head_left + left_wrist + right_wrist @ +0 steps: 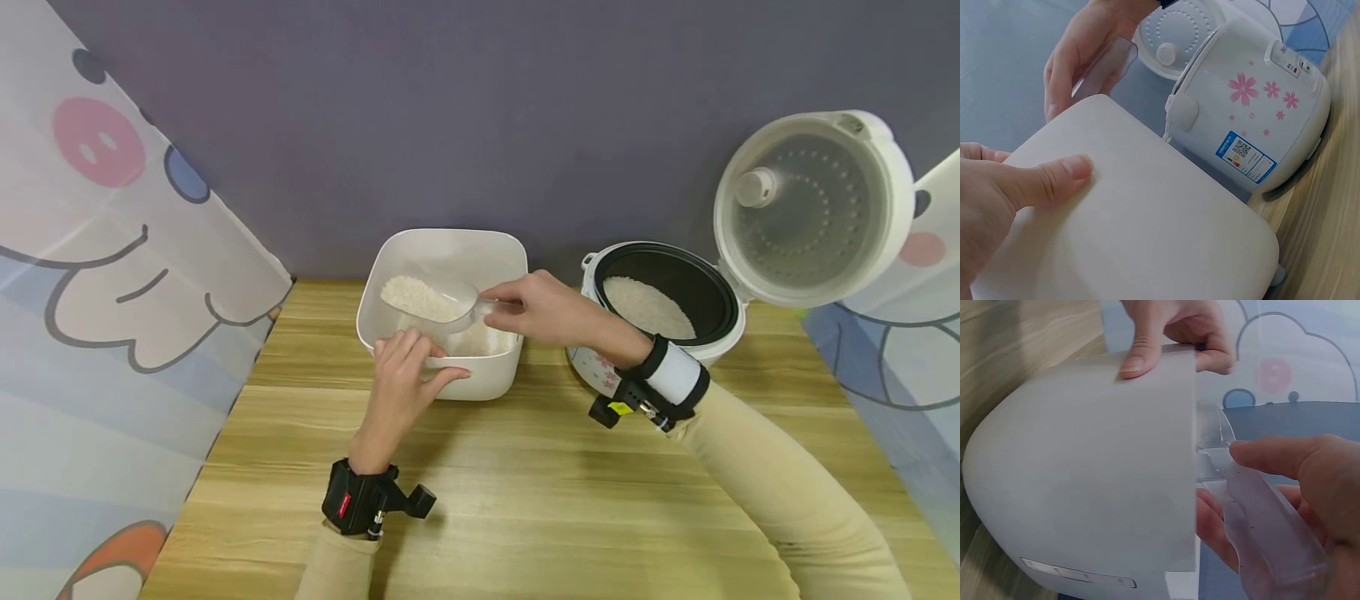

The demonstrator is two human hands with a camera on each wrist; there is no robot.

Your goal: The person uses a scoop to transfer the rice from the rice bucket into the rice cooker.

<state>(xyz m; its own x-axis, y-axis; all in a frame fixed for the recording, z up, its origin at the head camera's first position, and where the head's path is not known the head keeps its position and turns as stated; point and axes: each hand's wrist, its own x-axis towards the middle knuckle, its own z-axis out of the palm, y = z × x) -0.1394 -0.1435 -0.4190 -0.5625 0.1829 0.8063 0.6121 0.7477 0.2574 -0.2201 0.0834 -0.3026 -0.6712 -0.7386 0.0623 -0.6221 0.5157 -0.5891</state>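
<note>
My left hand grips the near rim of a white rice bin, thumb on the outer wall and fingers over the edge. My right hand holds a clear plastic scoop by its handle. In the head view the scoop is above the bin's inside, carrying a heap of rice. More rice lies in the bin below. To the right is a white rice cooker with pink flowers; the cooker's lid stands raised, and rice lies in its dark inner pot.
Bin and cooker stand side by side on a wood-grain table, close to a grey backdrop. Cartoon-printed sheets hang at both sides. The right forearm reaches in front of the cooker.
</note>
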